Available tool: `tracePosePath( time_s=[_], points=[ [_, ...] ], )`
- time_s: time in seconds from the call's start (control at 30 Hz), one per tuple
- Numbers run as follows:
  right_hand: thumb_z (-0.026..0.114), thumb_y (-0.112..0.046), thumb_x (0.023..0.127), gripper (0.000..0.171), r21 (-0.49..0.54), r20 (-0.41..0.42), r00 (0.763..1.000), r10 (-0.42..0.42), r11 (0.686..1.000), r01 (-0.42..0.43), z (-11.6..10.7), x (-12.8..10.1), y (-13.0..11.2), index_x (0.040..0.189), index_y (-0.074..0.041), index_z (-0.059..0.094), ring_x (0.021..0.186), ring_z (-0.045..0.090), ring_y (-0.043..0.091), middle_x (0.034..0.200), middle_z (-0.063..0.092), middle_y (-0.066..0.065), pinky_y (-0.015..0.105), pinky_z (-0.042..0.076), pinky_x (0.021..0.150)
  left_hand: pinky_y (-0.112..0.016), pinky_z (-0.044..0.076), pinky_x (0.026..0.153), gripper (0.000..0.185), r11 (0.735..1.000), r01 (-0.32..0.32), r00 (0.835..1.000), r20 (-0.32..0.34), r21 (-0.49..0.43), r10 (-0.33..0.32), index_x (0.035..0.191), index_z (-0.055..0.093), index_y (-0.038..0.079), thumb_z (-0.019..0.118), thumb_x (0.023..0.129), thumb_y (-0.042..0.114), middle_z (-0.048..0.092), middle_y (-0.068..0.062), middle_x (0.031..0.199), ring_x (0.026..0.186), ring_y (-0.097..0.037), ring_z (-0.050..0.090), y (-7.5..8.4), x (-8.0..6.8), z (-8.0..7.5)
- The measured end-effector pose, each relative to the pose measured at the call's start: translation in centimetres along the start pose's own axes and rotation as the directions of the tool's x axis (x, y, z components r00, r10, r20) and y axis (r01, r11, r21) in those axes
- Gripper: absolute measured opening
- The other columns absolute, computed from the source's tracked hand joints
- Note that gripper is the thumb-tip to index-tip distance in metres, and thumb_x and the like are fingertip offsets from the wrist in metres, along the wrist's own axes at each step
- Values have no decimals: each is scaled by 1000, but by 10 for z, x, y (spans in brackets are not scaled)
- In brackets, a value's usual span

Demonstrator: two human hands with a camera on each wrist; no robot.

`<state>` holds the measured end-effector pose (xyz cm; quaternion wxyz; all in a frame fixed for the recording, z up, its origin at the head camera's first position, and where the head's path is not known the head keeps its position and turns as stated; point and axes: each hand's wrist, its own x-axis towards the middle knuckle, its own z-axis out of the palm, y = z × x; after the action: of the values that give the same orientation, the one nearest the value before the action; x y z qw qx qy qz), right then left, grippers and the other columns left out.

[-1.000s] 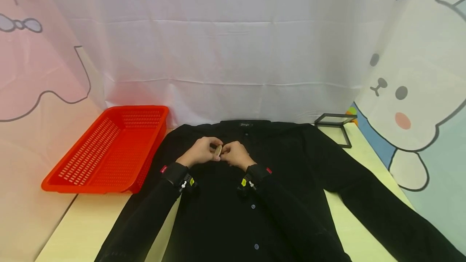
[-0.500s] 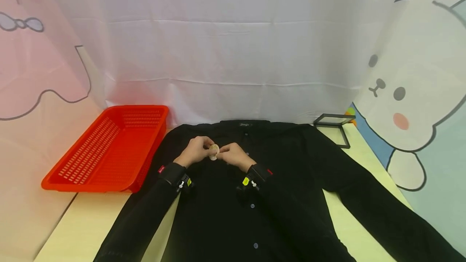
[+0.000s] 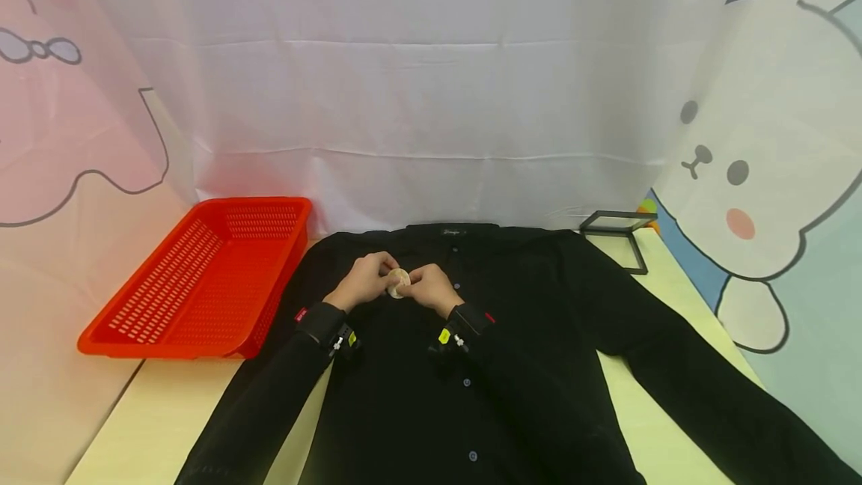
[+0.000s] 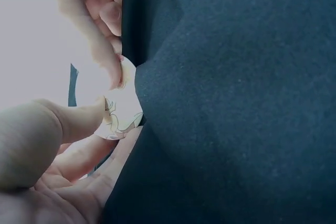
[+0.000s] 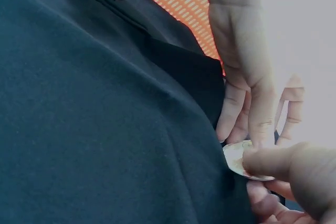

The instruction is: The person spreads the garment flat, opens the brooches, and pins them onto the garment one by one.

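A small round badge (image 3: 402, 278) with a printed drawing is between both hands, over the upper chest of a black shirt (image 3: 539, 298) laid out on the table. My left hand (image 3: 364, 281) pinches its left side with thumb and fingers. On the other side, the thumb and fingers of my right hand (image 3: 434, 289) pinch it as well. In the left wrist view the badge (image 4: 124, 106) lies against the dark cloth, partly covered by both thumbs. The right wrist view shows the badge (image 5: 234, 156) tilted at a raised fold. Its back is hidden.
To the left stands a red plastic basket (image 3: 222, 283) with perforated sides, next to the shirt. A dark-edged frame (image 3: 636, 251) sits at the back right on the pale table (image 3: 155, 410). A white curtain (image 3: 431, 111) hangs behind.
The badge has turned from nearly edge-on to face-up toward the head camera. Both hands have shifted slightly and keep hold of it; the shirt and basket stay put.
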<state>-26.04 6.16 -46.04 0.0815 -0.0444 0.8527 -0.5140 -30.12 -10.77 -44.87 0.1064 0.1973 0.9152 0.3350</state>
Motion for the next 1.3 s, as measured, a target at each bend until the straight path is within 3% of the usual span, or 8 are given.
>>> tracePosePath(
  time_s=[0.17, 0.33, 0.63, 0.83, 1.3],
  points=[
    [74, -14, 83, 14, -24, -37, 999, 0, 1000, -1, 1, 0, -1, 93, -3, 76, 68, 52, 14, 86, 71, 7, 23, 41, 57, -26, 54, 61, 16, 1000, 16, 1000, 4, 10, -16, 105, 67, 5, 67, 90, 11, 71, -11, 97, 71, -14, 65, 0, 1, 0],
    [74, -14, 84, 16, 13, -45, 999, 0, 1000, 0, 2, 1, 4, 95, -4, 76, 74, 54, 16, 94, 71, 11, 24, 43, 62, -25, 52, 58, 14, 999, -17, 999, -36, 48, 18, 102, 71, 5, 69, 89, 11, 72, -9, 92, 67, -12, 63, -4, 2, 4],
    [73, -15, 85, 15, 85, -17, 1000, 20, 996, -19, 4, 3, 10, 96, -4, 76, 75, 53, 15, 95, 70, 9, 24, 44, 64, -24, 53, 58, 15, 999, -9, 998, -68, 52, 12, 100, 75, 7, 72, 87, 12, 72, -7, 87, 66, -12, 62, -1, 0, 4],
    [73, -17, 85, 18, 159, 29, 997, 70, 985, -74, 1, 5, 14, 101, -7, 76, 64, 51, 13, 92, 67, 6, 23, 44, 58, -25, 54, 57, 16, 999, -27, 997, -78, 30, 29, 101, 75, 7, 73, 85, 10, 73, -8, 85, 63, -11, 64, 4, -3, 1],
    [74, -14, 85, 20, 215, 124, 989, 81, 971, -107, -6, 10, 19, 103, -6, 75, 64, 63, 10, 90, 72, 7, 23, 55, 60, -25, 50, 52, 15, 998, -20, 994, -110, 65, 27, 99, 76, 6, 73, 84, 7, 71, -5, 77, 56, -11, 60, 10, -3, 3]
  ],
)
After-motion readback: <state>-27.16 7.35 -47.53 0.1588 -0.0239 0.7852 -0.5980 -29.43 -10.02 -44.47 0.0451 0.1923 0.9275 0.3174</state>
